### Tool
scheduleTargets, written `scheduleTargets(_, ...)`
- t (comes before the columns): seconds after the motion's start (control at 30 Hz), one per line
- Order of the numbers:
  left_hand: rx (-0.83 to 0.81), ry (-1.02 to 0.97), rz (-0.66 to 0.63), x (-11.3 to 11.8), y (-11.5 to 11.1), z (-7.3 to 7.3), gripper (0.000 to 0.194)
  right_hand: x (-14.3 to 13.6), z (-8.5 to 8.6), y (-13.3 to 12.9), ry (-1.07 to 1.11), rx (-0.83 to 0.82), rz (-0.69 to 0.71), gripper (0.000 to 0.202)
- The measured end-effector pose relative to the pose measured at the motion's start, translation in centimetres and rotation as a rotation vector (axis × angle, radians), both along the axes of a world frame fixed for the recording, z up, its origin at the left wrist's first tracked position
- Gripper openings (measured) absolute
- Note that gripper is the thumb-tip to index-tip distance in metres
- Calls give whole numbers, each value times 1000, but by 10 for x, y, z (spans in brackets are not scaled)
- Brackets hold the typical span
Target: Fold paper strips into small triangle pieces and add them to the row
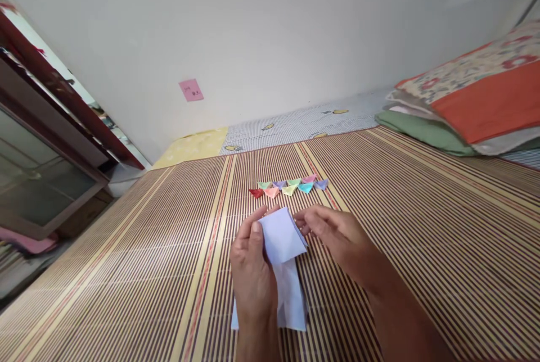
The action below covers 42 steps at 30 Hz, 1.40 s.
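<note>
Above the striped mat [147, 272], the left hand [255, 272] holds the lavender paper [282, 235] between thumb and fingers, seemingly to leave its right edge free for the right hand [337, 232], whose fingers curl narrowly beside it; whether they touch, I cannot tell. A paler sheet [292, 301] shows below. Small folded pieces [290, 190] sit beyond, apparently set clear of the hands. Mat stretches wide either side, giving room, with bedding [489, 100] far right.

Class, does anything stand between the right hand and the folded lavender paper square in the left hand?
Nothing visible does. The bare right hand is beside the folded lavender paper square's right edge; contact is unclear. The bare left hand holds the opposite side, and the small multicoloured folded-paper pieces lie beyond.
</note>
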<state>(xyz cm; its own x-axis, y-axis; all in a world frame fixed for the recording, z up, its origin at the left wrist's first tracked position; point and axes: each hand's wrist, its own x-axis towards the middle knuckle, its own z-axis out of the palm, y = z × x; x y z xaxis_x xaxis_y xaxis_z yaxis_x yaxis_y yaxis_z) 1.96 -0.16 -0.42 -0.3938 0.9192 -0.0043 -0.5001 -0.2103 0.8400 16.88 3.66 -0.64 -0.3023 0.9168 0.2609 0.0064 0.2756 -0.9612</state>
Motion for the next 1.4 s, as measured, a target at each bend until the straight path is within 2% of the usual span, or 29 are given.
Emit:
scheduleTargets(0.13, 31, 56, -28, 3, -3, 1, 41, -9, 1, -4, -31, -40, 74, 25)
scheduleTargets(0.27, 7, -65, -94, 4, 0, -2, 38, -13, 0, -6, 39, -61, 60, 27)
scheduleTargets(0.4, -71, -140, -132, 4, 4, -6, 27, -14, 5, -6, -42, -18, 23, 29)
scheduleTargets(0.53, -67, -213, -104, 2, 7, -7, 24, -16, 10, -8, -74, -20, 5, 14)
scheduleTargets(0.77, -148, -334, -179, 0, 8, -6, 21, -10, 7, -4, -47, 81, -142, 9)
scheduleTargets(1.0, -144, -336, -216, 2, 6, -7, 24, -5, 9, -6, -64, 104, -130, 6)
scheduleTargets(1.13, -110, -337, -209, 8, 7, -5, 28, -7, 10, -6, -59, 134, -163, 10)
scheduleTargets(1.3, -84, -306, -147, 13, 6, -1, 29, -5, 7, -4, -152, 166, -176, 28)
scheduleTargets(1.4, -48, -254, -127, 14, 4, -3, 29, -3, 4, -3, -176, 147, -173, 31)
